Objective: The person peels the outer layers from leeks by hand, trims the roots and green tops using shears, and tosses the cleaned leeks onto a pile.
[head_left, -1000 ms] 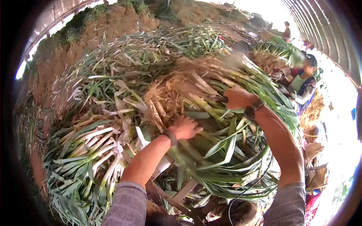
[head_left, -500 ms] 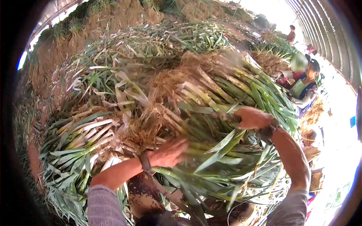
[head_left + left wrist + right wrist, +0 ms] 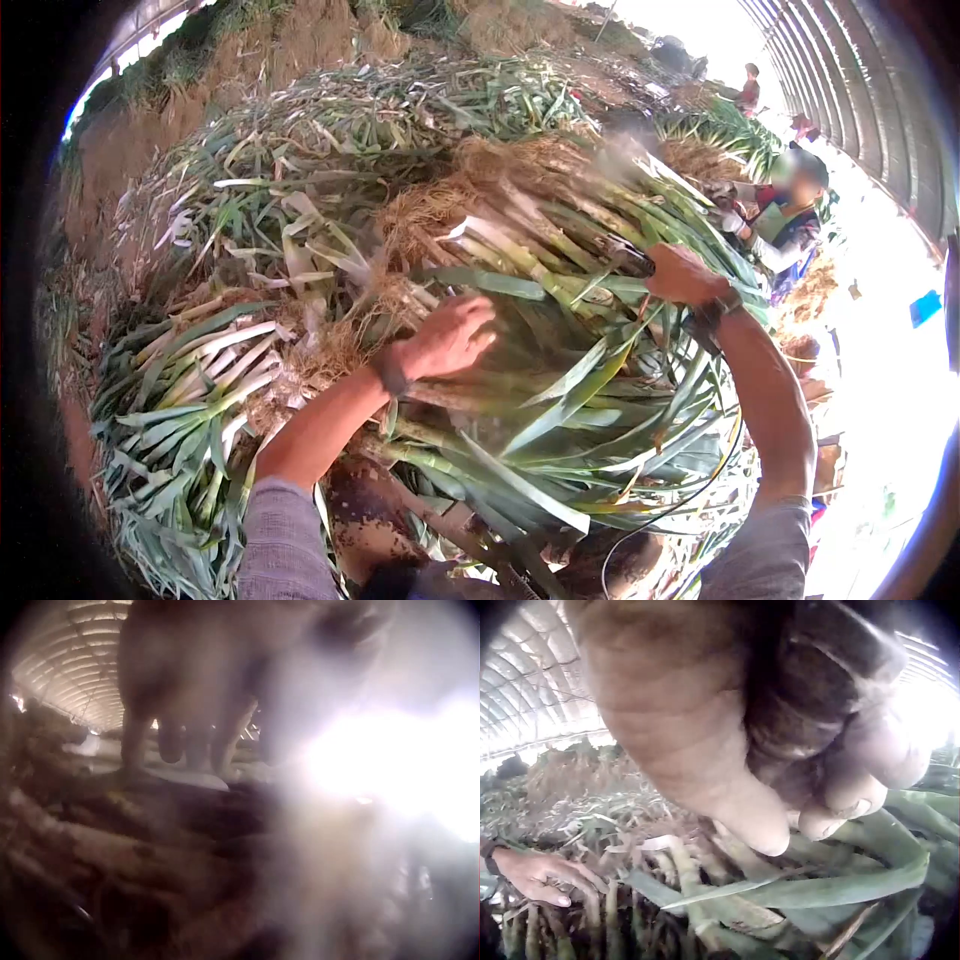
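Note:
My left hand is over the near side of a heap of leeks, close to their roots. In the right wrist view the left hand has its fingers extended down to the stalks, gripping none. My right hand is above the leeks' green leaves. It grips a tool by a dark, shiny handle, thumb and fingers curled round it. The tool's dark end points left over the stalks; its exact kind cannot be told. The left wrist view is hazy, with fingers hanging down.
More leeks with white stems lie at the left. Behind the heap spread loose leaves. Another person works at the right edge. A thin cable runs below my right arm, and my legs are at the front.
My left hand first came back toward my body, then moved forward over the leeks again. My right hand dipped, then rose slightly and shifted right, still gripping the tool.

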`<state>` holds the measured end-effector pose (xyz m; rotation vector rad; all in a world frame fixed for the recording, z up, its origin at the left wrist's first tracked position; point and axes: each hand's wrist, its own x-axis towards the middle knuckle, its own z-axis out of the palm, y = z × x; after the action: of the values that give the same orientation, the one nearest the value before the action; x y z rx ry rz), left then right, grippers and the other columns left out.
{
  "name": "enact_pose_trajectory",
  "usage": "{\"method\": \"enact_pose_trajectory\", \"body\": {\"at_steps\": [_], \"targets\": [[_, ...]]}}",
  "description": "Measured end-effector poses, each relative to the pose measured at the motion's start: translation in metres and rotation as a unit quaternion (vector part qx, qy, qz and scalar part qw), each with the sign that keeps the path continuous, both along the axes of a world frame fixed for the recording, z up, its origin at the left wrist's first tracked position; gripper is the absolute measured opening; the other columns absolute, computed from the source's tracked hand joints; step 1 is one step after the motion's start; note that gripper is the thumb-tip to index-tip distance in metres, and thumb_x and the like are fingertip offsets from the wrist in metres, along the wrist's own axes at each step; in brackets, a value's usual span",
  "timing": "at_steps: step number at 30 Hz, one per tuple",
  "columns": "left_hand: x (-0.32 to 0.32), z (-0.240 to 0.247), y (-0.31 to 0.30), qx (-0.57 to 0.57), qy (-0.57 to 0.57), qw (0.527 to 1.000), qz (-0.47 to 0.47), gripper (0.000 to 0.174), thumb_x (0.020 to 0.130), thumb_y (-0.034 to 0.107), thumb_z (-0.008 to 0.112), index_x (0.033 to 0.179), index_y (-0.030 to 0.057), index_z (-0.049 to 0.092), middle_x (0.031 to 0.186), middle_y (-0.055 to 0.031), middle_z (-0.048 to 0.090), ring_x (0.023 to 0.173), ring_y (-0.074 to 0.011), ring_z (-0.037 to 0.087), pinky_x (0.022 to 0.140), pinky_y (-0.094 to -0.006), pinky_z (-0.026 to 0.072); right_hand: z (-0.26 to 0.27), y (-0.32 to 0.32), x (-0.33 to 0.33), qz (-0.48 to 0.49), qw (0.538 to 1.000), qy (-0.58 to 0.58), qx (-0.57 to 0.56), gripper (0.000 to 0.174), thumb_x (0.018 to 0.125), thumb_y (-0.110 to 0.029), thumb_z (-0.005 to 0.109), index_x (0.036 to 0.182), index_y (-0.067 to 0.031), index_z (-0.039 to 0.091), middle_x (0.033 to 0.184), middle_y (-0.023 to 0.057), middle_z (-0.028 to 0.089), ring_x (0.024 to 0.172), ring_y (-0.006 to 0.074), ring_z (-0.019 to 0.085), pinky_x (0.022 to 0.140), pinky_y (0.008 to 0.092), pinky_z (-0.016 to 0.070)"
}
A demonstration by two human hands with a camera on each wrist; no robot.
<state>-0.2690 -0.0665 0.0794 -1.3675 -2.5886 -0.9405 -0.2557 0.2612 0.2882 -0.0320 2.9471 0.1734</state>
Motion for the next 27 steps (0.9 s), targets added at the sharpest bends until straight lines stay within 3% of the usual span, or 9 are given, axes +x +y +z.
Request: {"method": "enact_pose_trajectory", "body": {"at_steps": [2, 6, 8, 10, 14, 18, 19, 22, 27], "targets": [[-0.025, 0.025, 0.022, -0.023, -0.047, 0.998, 0.023, 0.034, 0.095, 0.023, 0.058, 0.117, -0.0027, 0.060, 0.124, -0.0170, 0.056, 0.110, -0.0271, 0.054, 0.099, -0.0439, 0.0456, 0.004, 0.006, -0.010, -0.035, 0.998, -0.041, 0.014, 0.029, 0.073, -0.018, 0.064, 0.093, 0.0029, 0.063, 0.088, 0.0250, 0.064, 0.090, 0.0416, 0.063, 0.075, 0.0488, 0.0482], [-0.091, 0.022, 0.065, -0.126, 0.071, 0.989, 0.037, 0.041, 0.098, 0.029, 0.052, 0.125, -0.0008, 0.055, 0.133, -0.0170, 0.052, 0.120, -0.0310, 0.051, 0.107, -0.0494, 0.0370, 0.013, -0.004, -0.004, 0.013, 0.996, -0.085, -0.002, 0.032, 0.074, -0.021, 0.063, 0.095, 0.0026, 0.067, 0.087, 0.0231, 0.066, 0.084, 0.0364, 0.066, 0.073, 0.0431, 0.0518], [-0.107, 0.025, 0.083, -0.116, 0.123, 0.984, 0.049, 0.043, 0.099, 0.032, 0.048, 0.128, 0.0004, 0.052, 0.136, -0.0169, 0.050, 0.124, -0.0328, 0.049, 0.110, -0.0512, 0.0334, 0.004, 0.027, -0.006, 0.002, 0.996, -0.058, -0.069, 0.041, 0.075, -0.026, 0.066, 0.105, 0.0012, 0.065, 0.095, 0.0227, 0.066, 0.089, 0.0361, 0.065, 0.076, 0.0440, 0.0513], [-0.120, 0.025, 0.099, -0.204, 0.059, 0.977, 0.020, 0.050, 0.101, 0.040, 0.040, 0.133, 0.0025, 0.048, 0.141, -0.0179, 0.045, 0.132, -0.0356, 0.042, 0.114, -0.0535, 0.0268, 0.003, 0.034, -0.003, -0.012, 0.986, -0.129, -0.100, 0.046, 0.076, -0.026, 0.067, 0.114, -0.0007, 0.062, 0.102, 0.0218, 0.065, 0.091, 0.0356, 0.064, 0.078, 0.0448, 0.0509], [-0.116, 0.010, 0.114, -0.177, 0.067, 0.979, 0.075, 0.062, 0.101, 0.051, 0.032, 0.135, 0.0018, 0.047, 0.143, -0.0211, 0.042, 0.134, -0.0379, 0.039, 0.114, -0.0526, 0.0265, 0.003, 0.011, 0.016, 0.022, 0.991, -0.115, -0.070, 0.033, 0.075, -0.019, 0.064, 0.103, -0.0011, 0.067, 0.091, 0.0218, 0.066, 0.087, 0.0356, 0.064, 0.079, 0.0444, 0.0508], [-0.094, 0.015, 0.104, -0.196, -0.050, 0.976, 0.078, 0.071, 0.099, 0.058, 0.030, 0.129, -0.0019, 0.052, 0.131, -0.0204, 0.051, 0.122, -0.0372, 0.047, 0.110, -0.0519, 0.0303, -0.008, 0.009, 0.013, 0.054, 0.989, -0.099, -0.100, 0.030, 0.073, -0.019, 0.062, 0.096, -0.0002, 0.067, 0.085, 0.0233, 0.067, 0.086, 0.0395, 0.065, 0.079, 0.0458, 0.0505], [-0.084, -0.005, 0.099, -0.171, 0.017, 0.980, 0.095, 0.069, 0.100, 0.058, 0.028, 0.122, -0.0015, 0.056, 0.125, -0.0180, 0.053, 0.114, -0.0339, 0.050, 0.104, -0.0504, 0.0351, -0.006, 0.004, 0.014, 0.056, 0.988, -0.099, -0.102, 0.030, 0.073, -0.019, 0.062, 0.096, -0.0002, 0.067, 0.085, 0.0233, 0.067, 0.086, 0.0395, 0.065, 0.079, 0.0458, 0.0505], [-0.045, 0.012, 0.058, -0.161, -0.009, 0.986, 0.029, 0.052, 0.096, 0.041, 0.052, 0.128, -0.0002, 0.051, 0.139, -0.0181, 0.044, 0.137, -0.0345, 0.032, 0.115, -0.0520, 0.0253, -0.011, -0.002, 0.017, 0.070, 0.987, -0.094, -0.106, 0.028, 0.074, -0.018, 0.062, 0.094, 0.0001, 0.067, 0.086, 0.0241, 0.066, 0.088, 0.0404, 0.065, 0.078, 0.0468, 0.0502], [-0.014, -0.012, 0.045, -0.069, 0.102, 0.992, -0.026, 0.066, 0.087, 0.030, 0.067, 0.143, 0.0065, 0.040, 0.147, -0.0177, 0.034, 0.140, -0.0372, 0.027, 0.119, -0.0541, 0.0176, -0.016, -0.028, 0.011, 0.088, 0.987, -0.101, -0.092, 0.028, 0.073, -0.019, 0.062, 0.094, -0.0005, 0.067, 0.094, 0.0228, 0.067, 0.093, 0.0390, 0.064, 0.082, 0.0474, 0.0504]]}}
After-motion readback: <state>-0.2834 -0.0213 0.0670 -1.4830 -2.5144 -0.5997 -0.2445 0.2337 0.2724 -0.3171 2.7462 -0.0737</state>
